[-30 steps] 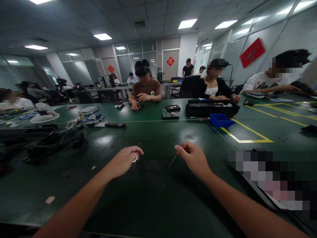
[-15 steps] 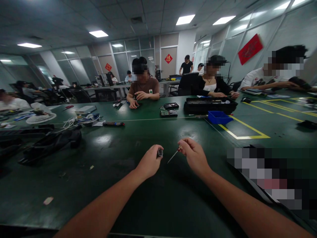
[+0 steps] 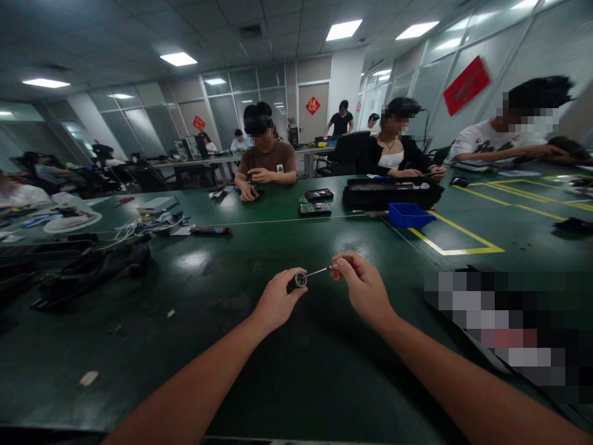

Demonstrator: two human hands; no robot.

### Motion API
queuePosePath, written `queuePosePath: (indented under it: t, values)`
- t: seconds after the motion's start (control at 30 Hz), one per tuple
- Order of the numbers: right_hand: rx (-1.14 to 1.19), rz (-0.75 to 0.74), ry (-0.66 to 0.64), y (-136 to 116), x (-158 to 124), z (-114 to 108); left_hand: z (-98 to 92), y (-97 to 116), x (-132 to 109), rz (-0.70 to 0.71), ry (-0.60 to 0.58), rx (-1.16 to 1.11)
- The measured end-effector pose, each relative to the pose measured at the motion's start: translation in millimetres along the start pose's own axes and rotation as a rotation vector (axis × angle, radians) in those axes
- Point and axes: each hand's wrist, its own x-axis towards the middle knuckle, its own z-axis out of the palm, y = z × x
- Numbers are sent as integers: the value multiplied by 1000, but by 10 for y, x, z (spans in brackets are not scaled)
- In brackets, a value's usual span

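Observation:
Near the middle of the green table, my left hand (image 3: 278,301) is closed around a small dark cylindrical part (image 3: 301,280), whose round, light-rimmed end faces to the right and toward me. My right hand (image 3: 364,285) grips the handle of a screwdriver (image 3: 317,272) with a thin metal shaft. The shaft points left, and its tip is at the round end of the part; whether it touches or goes inside I cannot tell. Most of the screwdriver's handle is hidden by my fingers.
Ahead stand a blue bin (image 3: 410,215), a long black tray (image 3: 393,196) and hard drives (image 3: 315,209). Black fabric (image 3: 95,272) and a tangle of cables (image 3: 160,221) lie on the left. A multi-coloured tool (image 3: 210,230) sits nearer. Several people work across the table.
The screwdriver has swung from pointing down-left to nearly level, and its tip has come to the part. My left hand has turned the part's round end more toward me.

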Motion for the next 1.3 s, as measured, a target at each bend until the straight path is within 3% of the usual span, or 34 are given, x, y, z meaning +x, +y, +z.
queuePosePath:
  t: [0.5, 0.77, 0.93, 1.07, 1.3]
  values:
    - [-96, 23, 40, 4, -3, 3, -28, -19, 6, -26, 35, -24]
    - [-348, -17, 18, -138, -43, -51, -32, -56, 15, 8, 53, 66]
    - [-275, -91, -79, -124, -60, -31, -38, -72, 27, 38, 43, 109]
    - [-277, -40, -152, -112, -54, -14, -29, -92, 29, 48, 39, 130]
    - [-273, -26, -103, -112, -70, -18, -40, -77, 22, 70, 7, 170]
